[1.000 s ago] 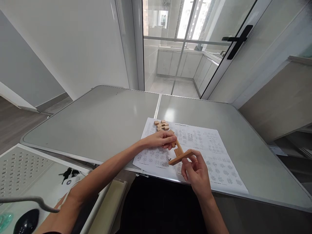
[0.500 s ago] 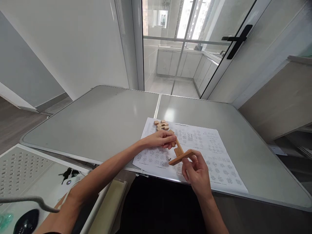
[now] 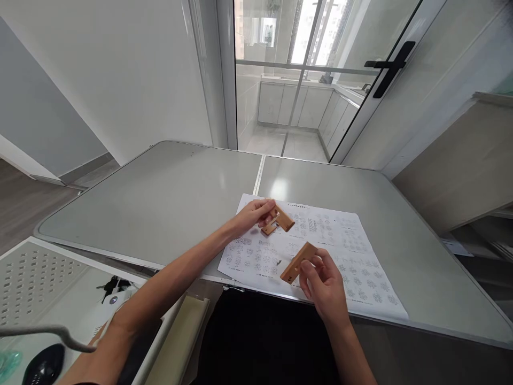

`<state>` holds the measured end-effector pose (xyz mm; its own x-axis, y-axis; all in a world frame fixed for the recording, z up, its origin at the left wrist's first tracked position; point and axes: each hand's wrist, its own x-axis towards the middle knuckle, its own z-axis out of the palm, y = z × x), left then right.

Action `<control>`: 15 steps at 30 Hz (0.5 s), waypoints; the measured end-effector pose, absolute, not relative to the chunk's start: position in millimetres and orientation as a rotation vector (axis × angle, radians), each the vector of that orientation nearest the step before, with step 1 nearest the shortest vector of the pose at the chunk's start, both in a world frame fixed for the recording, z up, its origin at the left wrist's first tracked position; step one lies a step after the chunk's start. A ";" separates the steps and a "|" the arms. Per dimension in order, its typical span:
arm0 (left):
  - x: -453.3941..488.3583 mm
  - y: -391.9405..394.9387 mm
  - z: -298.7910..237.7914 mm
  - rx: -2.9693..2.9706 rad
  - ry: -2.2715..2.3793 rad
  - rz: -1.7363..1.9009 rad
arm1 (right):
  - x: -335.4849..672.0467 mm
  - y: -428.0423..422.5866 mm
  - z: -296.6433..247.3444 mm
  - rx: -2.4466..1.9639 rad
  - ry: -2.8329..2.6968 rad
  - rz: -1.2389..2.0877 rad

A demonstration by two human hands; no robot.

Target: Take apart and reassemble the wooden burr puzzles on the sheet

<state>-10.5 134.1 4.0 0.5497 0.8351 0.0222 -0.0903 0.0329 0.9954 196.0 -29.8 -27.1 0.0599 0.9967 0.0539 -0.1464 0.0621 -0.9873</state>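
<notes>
Above the printed sheet (image 3: 360,256), my left hand (image 3: 256,213) pinches a notched wooden puzzle piece (image 3: 285,219) that tilts down to the right. A second wooden piece (image 3: 268,230) shows just below those fingers; whether it is held or lies on the paper I cannot tell. Nearer to me, my right hand (image 3: 324,280) is closed on a flat wooden puzzle piece (image 3: 298,262) with a small hole and a dark "2" near its lower end. A gap separates the pieces of the two hands. The left hand covers the spot behind it on the sheet.
The paper lies on a grey folding table (image 3: 180,187) with a seam down its middle. At lower left stands a white perforated surface (image 3: 36,278) with a cable (image 3: 44,329), keys (image 3: 114,286) and a dark rounded object (image 3: 44,366). Beyond the table is a glass door (image 3: 276,107).
The two hands' wooden pieces, touching before, are now apart. My left hand moved up and left with its piece; the right hand turned its piece, showing the numbered face. Small blocks behind are now hidden.
</notes>
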 end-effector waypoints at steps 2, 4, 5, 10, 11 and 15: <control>-11.8 138.6 0.9 1.325 0.741 0.872 | 193.1 -26.7 -24.1 -1.136 -1.068 1.214; -11.2 141.4 -2.5 1.302 0.766 0.920 | 189.6 -24.0 -20.7 -1.169 -1.068 1.223; -10.5 142.1 -3.9 1.296 0.775 0.936 | 188.0 -23.0 -19.1 -1.183 -1.072 1.224; -5.7 140.2 -5.0 1.328 0.788 0.922 | 183.5 -19.9 -18.5 -1.279 -1.087 1.164; -4.8 139.2 -4.4 1.344 0.789 0.908 | 183.3 -19.1 -19.7 -1.297 -1.104 1.154; -1.4 134.6 -2.9 1.419 0.811 0.867 | 182.5 -15.2 -24.4 -1.374 -1.212 1.141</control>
<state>-1.4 134.6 -2.9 0.4750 0.8792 0.0369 -0.0217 -0.0303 0.9993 182.5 -15.2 -24.4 0.0752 0.9956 -0.0558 0.1155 -0.0643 -0.9912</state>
